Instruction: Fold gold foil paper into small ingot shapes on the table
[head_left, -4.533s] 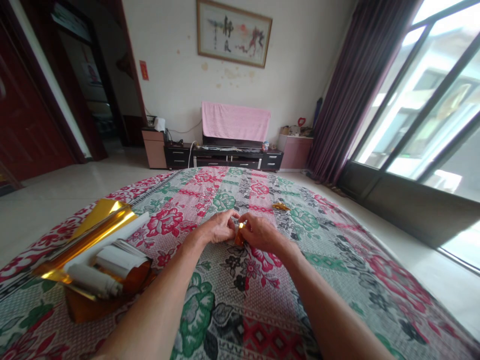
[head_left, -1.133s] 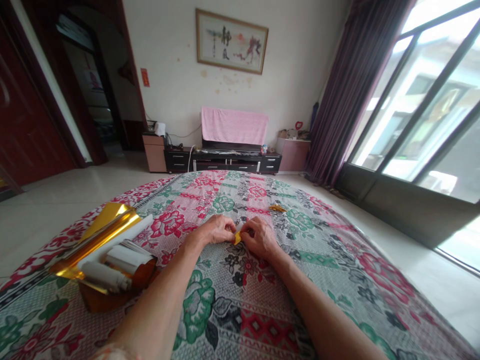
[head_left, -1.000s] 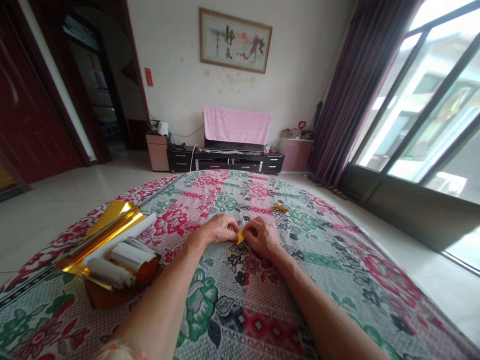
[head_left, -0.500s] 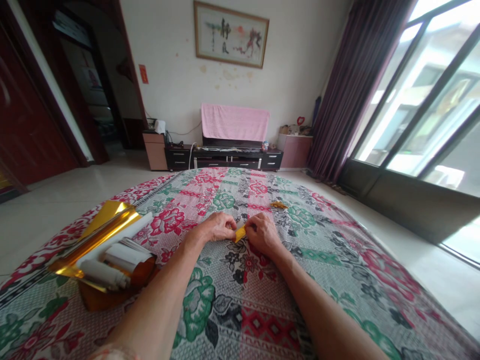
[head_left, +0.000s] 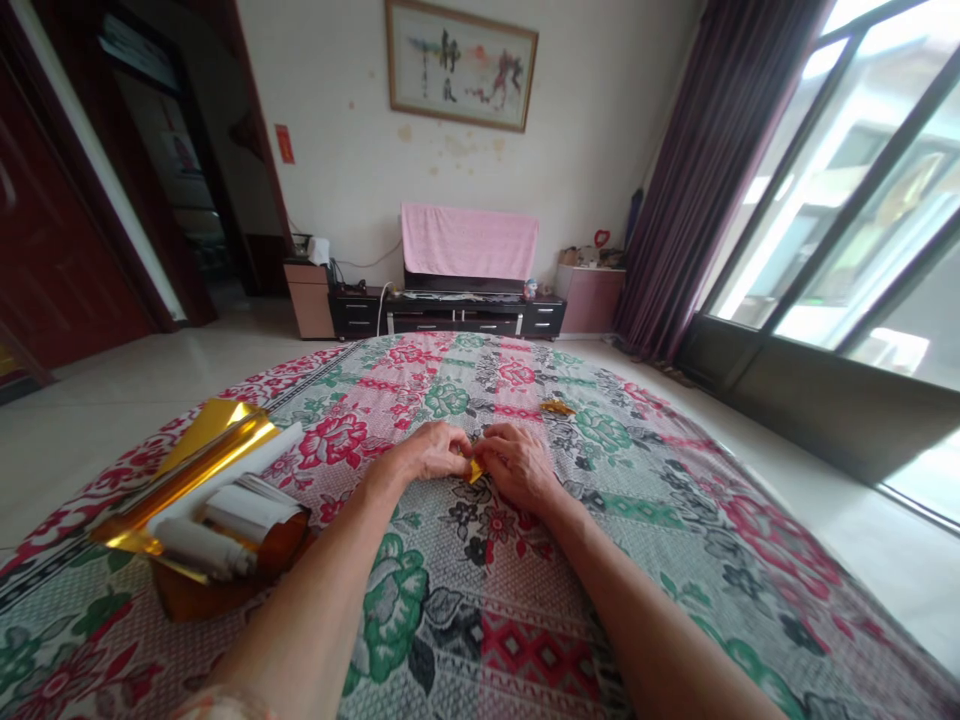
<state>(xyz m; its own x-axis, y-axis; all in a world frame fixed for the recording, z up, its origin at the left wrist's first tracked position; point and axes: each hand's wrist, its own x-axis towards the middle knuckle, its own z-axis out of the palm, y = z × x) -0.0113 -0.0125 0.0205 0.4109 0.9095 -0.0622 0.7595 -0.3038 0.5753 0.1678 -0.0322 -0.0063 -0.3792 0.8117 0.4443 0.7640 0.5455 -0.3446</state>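
Note:
Between my two hands is a small piece of gold foil paper [head_left: 475, 470], mostly hidden by the fingers. My left hand [head_left: 435, 451] pinches its left side with thumb and fingertips. From the right, my right hand [head_left: 517, 463] closes over the paper, fingers bent and touching it close to the left fingertips. Both hands rest low over the flowered tablecloth [head_left: 450, 540]. Beyond the right hand lies a small folded gold foil piece [head_left: 557, 407]. How the held paper is folded cannot be made out.
To my left, by the forearm, lie a shiny gold foil roll [head_left: 217, 470] and a pile of white-backed paper pieces [head_left: 247, 508]. Past the table's far edge stands a low black cabinet [head_left: 450, 318] with a pink cloth [head_left: 470, 240] above it.
My right hand has shifted left toward the left fingertips and covers more of the gold paper. The white part that showed between the hands is now hidden.

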